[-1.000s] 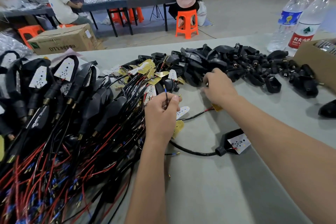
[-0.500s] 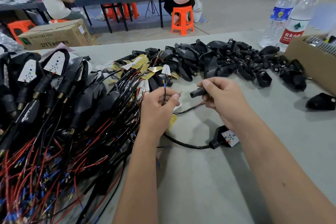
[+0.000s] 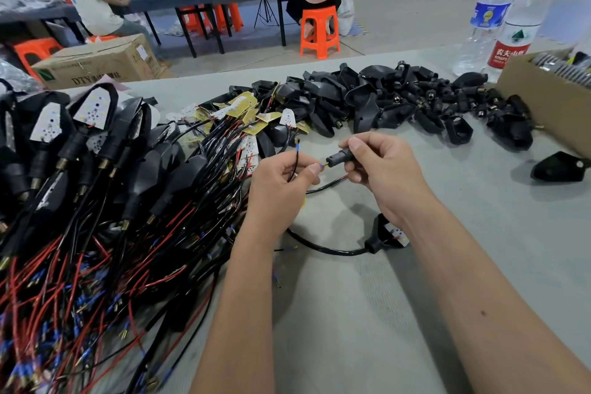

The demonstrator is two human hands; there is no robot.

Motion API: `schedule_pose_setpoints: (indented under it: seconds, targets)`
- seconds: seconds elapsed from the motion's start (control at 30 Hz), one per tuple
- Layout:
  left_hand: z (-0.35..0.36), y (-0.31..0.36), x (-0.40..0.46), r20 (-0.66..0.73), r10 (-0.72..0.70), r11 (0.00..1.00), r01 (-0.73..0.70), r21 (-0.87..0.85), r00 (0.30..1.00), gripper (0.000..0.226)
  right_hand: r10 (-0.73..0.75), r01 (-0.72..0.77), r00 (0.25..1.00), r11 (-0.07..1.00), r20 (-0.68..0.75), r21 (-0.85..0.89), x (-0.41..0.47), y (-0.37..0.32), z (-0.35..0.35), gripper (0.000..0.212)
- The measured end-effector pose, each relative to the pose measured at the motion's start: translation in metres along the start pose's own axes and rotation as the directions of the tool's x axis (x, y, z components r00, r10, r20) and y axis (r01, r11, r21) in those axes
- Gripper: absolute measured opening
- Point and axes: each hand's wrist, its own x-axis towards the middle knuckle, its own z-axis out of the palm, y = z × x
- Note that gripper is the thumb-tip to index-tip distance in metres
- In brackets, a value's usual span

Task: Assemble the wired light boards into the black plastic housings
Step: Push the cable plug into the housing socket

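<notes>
Two hands work above the middle of the grey bench [image 3: 367,329]. The left hand [image 3: 278,189] pinches one thin black wire [image 3: 295,163] between thumb and forefinger, its blue-tipped end sticking up toward 12 o'clock. The right hand [image 3: 383,166] grips one black housing [image 3: 339,158] by its round stem, the stem's mouth pointing to 9 o'clock and almost touching the left thumb. At 5 o'clock from the hands lies one finished housing with a white light board [image 3: 391,235] on a black cable. A heap of loose black housings [image 3: 399,99] stretches across at 1 o'clock, too many to count. A mass of wired finished units [image 3: 80,185] fills 9 o'clock. Two water bottles [image 3: 508,25] stand at 2 o'clock beside one cardboard box [image 3: 550,96].
</notes>
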Motion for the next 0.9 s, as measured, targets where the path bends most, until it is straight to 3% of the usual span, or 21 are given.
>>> schedule_pose_setpoints:
  seconds: [0.23, 0.33, 0.5, 0.7, 0.8, 0.9]
  targets:
    - [0.006, -0.003, 0.0, -0.025, 0.003, 1.0, -0.003, 0.018, 1.0, 0.008, -0.083, 0.083, 0.997, 0.993, 0.005, -0.084, -0.003, 0.002, 0.002, 0.016]
    - [0.005, -0.003, 0.001, -0.061, -0.053, 0.997, 0.049, -0.065, 0.997, 0.003, -0.105, 0.105, 0.994, 0.99, 0.001, -0.098, -0.003, 0.002, 0.005, 0.014]
    - [0.007, -0.003, 0.002, -0.168, -0.128, 0.986, 0.108, -0.126, 0.977, 0.009, -0.111, 0.111, 0.994, 0.994, -0.02, -0.022, -0.004, 0.001, 0.005, 0.012]
    - [0.007, -0.004, 0.002, -0.238, -0.125, 0.992, 0.119, -0.039, 0.963, 0.01, -0.109, 0.11, 0.99, 0.994, -0.085, 0.007, -0.004, 0.001, 0.006, 0.012]
    - [0.002, -0.005, 0.003, -0.208, -0.187, 0.978, 0.162, -0.13, 0.96, 0.006, -0.079, 0.081, 0.98, 0.997, -0.185, 0.002, -0.002, 0.002, 0.003, 0.012]
    - [-0.003, -0.008, 0.002, -0.114, -0.184, 0.974, 0.165, -0.156, 0.976, 0.018, -0.057, 0.064, 0.975, 0.998, -0.215, 0.025, 0.0, 0.003, 0.0, 0.011]
